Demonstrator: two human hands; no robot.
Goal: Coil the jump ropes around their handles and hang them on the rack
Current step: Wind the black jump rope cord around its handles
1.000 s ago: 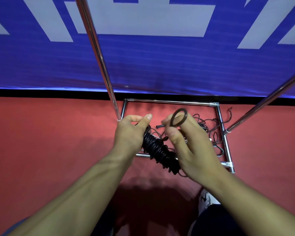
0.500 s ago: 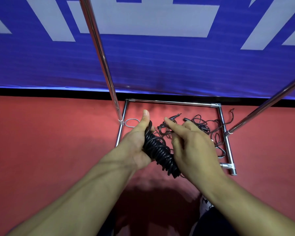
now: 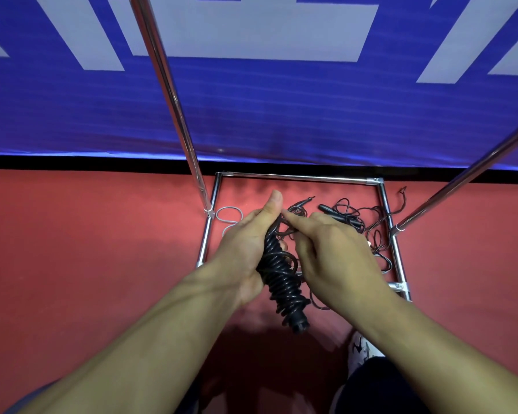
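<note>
Red floor (image 3: pixel 72 264) spreads under us, and a blue banner (image 3: pixel 251 115) with pale shapes runs along its far edge. We look down between our two bare arms. At the far left of the things before us, a chrome upright (image 3: pixel 168 100) of the rack slants down to the base frame (image 3: pixel 296 176), a chrome rectangle lying on the floor. Just inside the frame's left rail lies a pale elastic loop (image 3: pixel 228 218), twisted into a figure of eight.

Next comes our left hand (image 3: pixel 245 249). Its fingers curl round the upper part of the coiled jump rope (image 3: pixel 281 279), and its thumb stands straight up along the top of the bundle. The black cord is wound in tight turns about the handles, and the bundle's lower end hangs free below the hand, tilted towards us and to the right.

Our right hand (image 3: pixel 335 258) sits just beside the bundle, its forefinger reaching to the top of the coil near the left thumb. Its other fingers are bent under; we cannot tell whether they pinch any cord.

Farther right, inside the frame, loose jump ropes (image 3: pixel 356 222) lie tangled on the floor, some cord crossing the right rail. A second chrome pole (image 3: pixel 467 177) slants up to the right edge. Near the bottom a white shoe (image 3: pixel 361 351) shows.
</note>
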